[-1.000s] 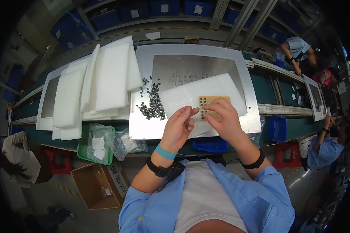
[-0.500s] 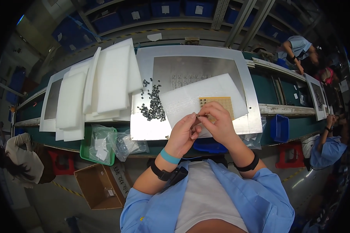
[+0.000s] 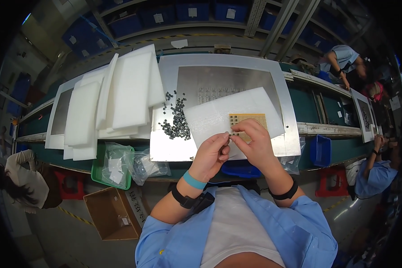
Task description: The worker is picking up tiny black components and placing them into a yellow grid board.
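A yellow perforated board [image 3: 259,119] lies on a white foam sheet [image 3: 205,111], with small dark square parts along its left side. My right hand [image 3: 257,141] is over the board's lower left, thumb and fingertips curled in around that edge. Beside it my left hand [image 3: 210,154] is closed, thumb and index finger pinched close to the right fingertips. Whatever is between the fingertips is too small to make out. Left of the foam, a loose pile of small black square parts [image 3: 178,120] rests on a metal-framed plate [image 3: 165,149].
White foam sheets [image 3: 129,94] are stacked at the left. Below them sits a green bin [image 3: 97,172] with clear plastic bags [image 3: 116,165]. Blue trays [image 3: 320,151] stand at the right edge and under my hands. Co-workers [image 3: 375,163] are at the far right and left.
My hands have parted slightly, and my right fingertips have shifted onto the board's left edge. More dark parts on the board show now.
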The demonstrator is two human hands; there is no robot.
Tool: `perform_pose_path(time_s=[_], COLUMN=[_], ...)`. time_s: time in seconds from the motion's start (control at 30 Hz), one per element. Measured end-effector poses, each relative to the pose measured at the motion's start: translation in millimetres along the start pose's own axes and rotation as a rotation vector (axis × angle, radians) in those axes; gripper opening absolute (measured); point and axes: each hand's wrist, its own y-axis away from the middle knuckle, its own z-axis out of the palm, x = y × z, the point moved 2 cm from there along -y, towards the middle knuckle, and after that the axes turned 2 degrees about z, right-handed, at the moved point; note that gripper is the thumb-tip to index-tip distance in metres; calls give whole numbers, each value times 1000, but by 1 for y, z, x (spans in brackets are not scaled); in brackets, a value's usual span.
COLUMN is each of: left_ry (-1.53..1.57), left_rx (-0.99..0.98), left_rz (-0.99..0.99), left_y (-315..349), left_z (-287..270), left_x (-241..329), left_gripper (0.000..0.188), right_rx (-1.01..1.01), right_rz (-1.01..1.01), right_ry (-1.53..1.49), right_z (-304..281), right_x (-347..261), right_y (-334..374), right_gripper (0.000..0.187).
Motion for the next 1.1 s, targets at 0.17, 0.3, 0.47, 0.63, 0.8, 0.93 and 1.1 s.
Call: perform_pose_path(time_s=[0.17,0.3,0.47,0.63,0.8,0.93,1.1], left_ry=[-34,-75,-113,-130,35,117,131], left_rx=[2,20,-2,-55,-14,51,39], left_rz=[10,26,0,0,81,141,122], left_y=[-5,-2,-1,-6,-8,-10,-10], left_z=[1,-3,-13,-19,-34,-51,-60], left_x=[4,5,5,5,22,31,24], left_gripper=[17,20,24,25,25,24,24], right_rx=[35,11,-38,-82,90,-6,-245], right_rz=[-146,-175,-48,70,129,90,41], right_ry=[37,78,-9,-146,-34,96,189], right_z=[3,4,13,26,15,15,32], right_x=[6,8,16,21,35,41,39], right_y=[-2,-1,6,7,1,10,34], right_gripper=[12,12,10,10,10,11,13])
